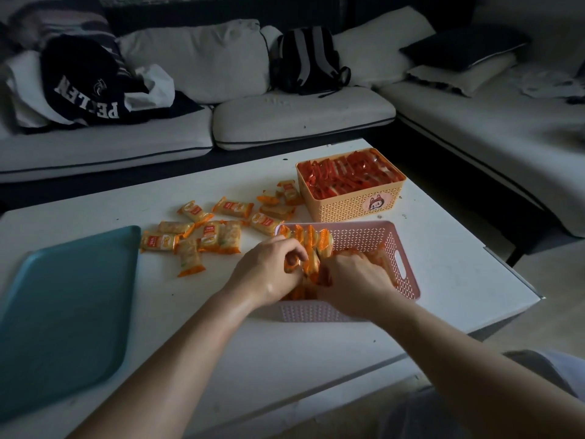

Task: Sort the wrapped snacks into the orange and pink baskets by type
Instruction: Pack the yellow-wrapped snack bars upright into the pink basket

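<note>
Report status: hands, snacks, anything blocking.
Left hand pinches orange-wrapped snacks in pink basket; right hand beside, grip hidden. Loose snacks on table, unsorted. Nothing blocking.

A home living room: a pale corner sofa (304,118) with loose cushions (196,58) wraps round a low white table (459,264). A backpack (308,63) and a heap of clothes (85,90) lie on the seats, everyday household clutter.

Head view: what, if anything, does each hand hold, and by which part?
Left hand pinches an orange-wrapped snack by its upper end. Right hand: fingers buried among packed snacks; cannot tell.
</note>
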`<state>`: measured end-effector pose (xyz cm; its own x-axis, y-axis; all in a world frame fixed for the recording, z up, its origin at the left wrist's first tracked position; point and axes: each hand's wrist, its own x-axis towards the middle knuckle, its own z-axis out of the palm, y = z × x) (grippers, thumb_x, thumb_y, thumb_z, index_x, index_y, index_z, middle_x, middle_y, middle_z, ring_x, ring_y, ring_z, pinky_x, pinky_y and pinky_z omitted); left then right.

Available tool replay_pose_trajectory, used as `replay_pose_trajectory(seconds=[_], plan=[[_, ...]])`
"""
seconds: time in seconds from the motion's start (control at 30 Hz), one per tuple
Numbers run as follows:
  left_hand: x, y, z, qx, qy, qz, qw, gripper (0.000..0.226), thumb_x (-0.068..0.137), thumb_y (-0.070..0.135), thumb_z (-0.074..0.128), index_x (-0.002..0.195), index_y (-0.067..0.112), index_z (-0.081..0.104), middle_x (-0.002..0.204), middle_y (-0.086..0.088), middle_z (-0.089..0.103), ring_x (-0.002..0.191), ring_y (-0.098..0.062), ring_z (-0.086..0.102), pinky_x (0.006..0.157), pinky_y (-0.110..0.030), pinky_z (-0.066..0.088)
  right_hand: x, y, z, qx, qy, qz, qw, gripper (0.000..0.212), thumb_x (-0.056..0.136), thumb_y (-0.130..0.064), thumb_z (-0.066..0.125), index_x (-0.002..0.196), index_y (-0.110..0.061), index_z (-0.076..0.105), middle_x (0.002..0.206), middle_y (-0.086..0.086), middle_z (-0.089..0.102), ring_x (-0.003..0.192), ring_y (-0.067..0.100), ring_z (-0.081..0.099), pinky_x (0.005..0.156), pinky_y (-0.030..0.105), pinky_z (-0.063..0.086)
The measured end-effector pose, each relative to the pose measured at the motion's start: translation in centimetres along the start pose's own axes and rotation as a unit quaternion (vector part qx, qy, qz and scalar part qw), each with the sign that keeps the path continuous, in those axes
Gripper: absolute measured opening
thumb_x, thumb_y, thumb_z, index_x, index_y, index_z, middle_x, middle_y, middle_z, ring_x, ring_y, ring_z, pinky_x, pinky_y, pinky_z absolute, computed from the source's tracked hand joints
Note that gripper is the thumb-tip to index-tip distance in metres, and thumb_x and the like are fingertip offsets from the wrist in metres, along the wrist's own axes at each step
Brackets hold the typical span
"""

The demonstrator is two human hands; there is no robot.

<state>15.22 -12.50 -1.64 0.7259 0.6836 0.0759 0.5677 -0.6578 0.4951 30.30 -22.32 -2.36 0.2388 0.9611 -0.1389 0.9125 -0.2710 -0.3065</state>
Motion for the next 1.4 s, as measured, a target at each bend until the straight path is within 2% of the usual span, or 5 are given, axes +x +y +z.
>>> replay_pose_trajectory(seconds=[0.23, 0.37, 0.67, 1.3, 1.4], plan=[[0.0, -0.2, 0.7, 0.040, -0.034, 0.033, 0.998, 0.018, 0.087, 0.050, 0.068, 0.096, 0.037, 0.076, 0.097, 0.013, 0.056, 0.097, -0.010, 0.050, 0.068, -0.026, 0.039, 1.4, 2.2, -2.2, 0.228, -0.137, 0.008, 0.964, 0.020, 0.097, -0.007, 0.058, 0.104, -0.013, 0.076, 0.096, 0.004, 0.076, 0.082, 0.014, 0.073, 0.078, 0.029, 0.062], [0.1, 0.1, 0.9, 0.099, -0.029, 0.033, 0.994, 0.026, 0.084, 0.058, 0.070, 0.095, 0.036, 0.076, 0.099, 0.015, 0.051, 0.104, -0.008, 0.044, 0.076, -0.028, 0.039, 2.4, 5.9, -2.6, 0.039, 0.053, 0.095, 0.993, 0.015, 0.096, -0.012, 0.060, 0.100, -0.015, 0.074, 0.087, -0.002, 0.068, 0.070, 0.011, 0.066, 0.064, 0.027, 0.062], [0.8, 0.5, 0.6, 0.087, -0.027, 0.021, 0.996, 0.022, 0.079, 0.052, 0.079, 0.089, 0.035, 0.068, 0.096, 0.014, 0.052, 0.097, -0.010, 0.049, 0.064, -0.023, 0.036, 3.5, 5.8, 0.4, -0.055, 0.013, 0.107, 0.993, 0.042, 0.098, -0.022, 0.055, 0.136, -0.011, 0.043, 0.114, 0.011, 0.068, 0.097, 0.029, 0.071, 0.075, 0.041, 0.061], [1.5, 0.9, 1.5, 0.038, -0.056, 0.040, 0.997, 0.023, 0.088, 0.053, 0.061, 0.106, 0.044, 0.073, 0.101, 0.012, 0.050, 0.107, -0.012, 0.043, 0.085, -0.034, 0.045, 1.2, 3.9, -3.9, 0.363, -0.220, 0.119, 0.897, 0.012, 0.093, -0.010, 0.065, 0.100, -0.010, 0.075, 0.088, 0.010, 0.078, 0.066, 0.015, 0.071, 0.061, 0.027, 0.055], [1.6, 1.2, 2.0, 0.081, -0.055, 0.053, 0.994, 0.031, 0.086, 0.064, 0.064, 0.105, 0.042, 0.074, 0.097, 0.013, 0.046, 0.105, -0.013, 0.042, 0.092, -0.038, 0.046, 2.6, 5.1, -2.7, 0.284, -0.102, 0.147, 0.942, 0.016, 0.094, -0.004, 0.060, 0.095, -0.012, 0.074, 0.085, 0.008, 0.077, 0.066, 0.015, 0.070, 0.055, 0.025, 0.054]])
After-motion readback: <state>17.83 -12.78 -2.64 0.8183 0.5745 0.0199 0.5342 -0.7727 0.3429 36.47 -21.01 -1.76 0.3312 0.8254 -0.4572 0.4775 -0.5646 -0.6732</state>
